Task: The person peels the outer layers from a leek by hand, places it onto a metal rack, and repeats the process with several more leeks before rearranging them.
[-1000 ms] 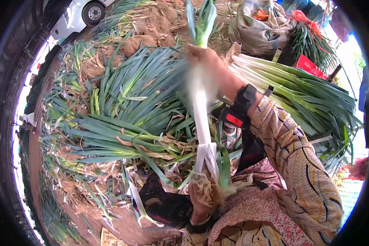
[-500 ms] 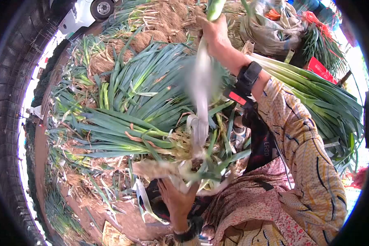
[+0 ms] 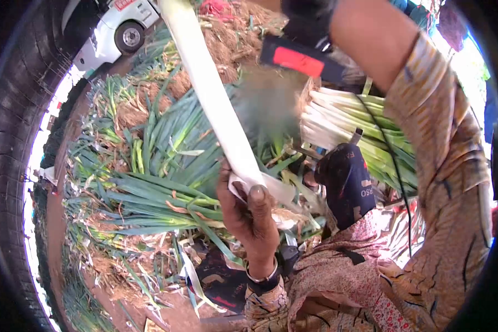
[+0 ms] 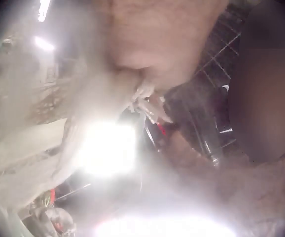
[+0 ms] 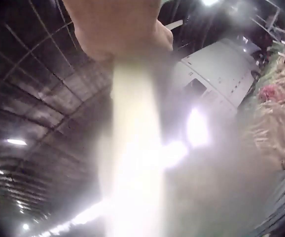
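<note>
A thick white leek stalk (image 3: 213, 99) slants from the top edge down to the middle of the head view. The left hand (image 3: 252, 218) pinches a loose outer layer at its lower end, thumb on top. The right forearm reaches up and left; in the head view its hand is out of the frame or hidden. In the right wrist view the right hand (image 5: 120, 27) grips the stalk (image 5: 135, 128), which hangs below it. The left wrist view is hazy, with the left hand (image 4: 157, 42) near pale layers.
Green leeks (image 3: 155, 193) lie in a heap at the left and centre. A bundle of white-stemmed leeks (image 3: 337, 119) lies at the right. Soil-covered roots (image 3: 227, 50) are at the back, a white vehicle (image 3: 110, 36) at the upper left. The person's patterned knee (image 3: 346, 182) is close by.
The right arm has swung up and closer to the camera, tilting the stalk's top to the left. The left hand has risen from below and now pinches the layer at the stalk's lower end.
</note>
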A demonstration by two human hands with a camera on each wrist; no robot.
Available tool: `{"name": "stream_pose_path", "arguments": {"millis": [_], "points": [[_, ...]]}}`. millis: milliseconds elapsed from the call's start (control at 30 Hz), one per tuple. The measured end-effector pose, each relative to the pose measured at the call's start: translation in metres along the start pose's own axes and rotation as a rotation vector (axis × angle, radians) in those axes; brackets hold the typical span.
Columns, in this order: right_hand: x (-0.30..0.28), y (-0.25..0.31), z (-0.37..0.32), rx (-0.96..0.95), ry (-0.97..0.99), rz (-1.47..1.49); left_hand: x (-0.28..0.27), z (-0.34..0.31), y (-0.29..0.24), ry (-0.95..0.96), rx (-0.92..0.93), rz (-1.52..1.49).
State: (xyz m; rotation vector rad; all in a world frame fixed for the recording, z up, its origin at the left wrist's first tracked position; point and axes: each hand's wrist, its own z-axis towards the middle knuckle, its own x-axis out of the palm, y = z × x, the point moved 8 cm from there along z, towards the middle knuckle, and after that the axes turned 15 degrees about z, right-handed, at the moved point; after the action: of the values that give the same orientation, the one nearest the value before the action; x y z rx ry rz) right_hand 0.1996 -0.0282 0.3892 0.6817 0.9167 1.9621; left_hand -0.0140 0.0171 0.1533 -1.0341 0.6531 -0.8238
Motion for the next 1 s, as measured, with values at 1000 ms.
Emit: {"name": "stream_pose_path", "arguments": {"millis": [1000], "points": [[-0.131,-0.158,-0.135,0.13,-0.775,0.208,-0.072,-0.049,0.008,0.001,0.244,1.043]]}}
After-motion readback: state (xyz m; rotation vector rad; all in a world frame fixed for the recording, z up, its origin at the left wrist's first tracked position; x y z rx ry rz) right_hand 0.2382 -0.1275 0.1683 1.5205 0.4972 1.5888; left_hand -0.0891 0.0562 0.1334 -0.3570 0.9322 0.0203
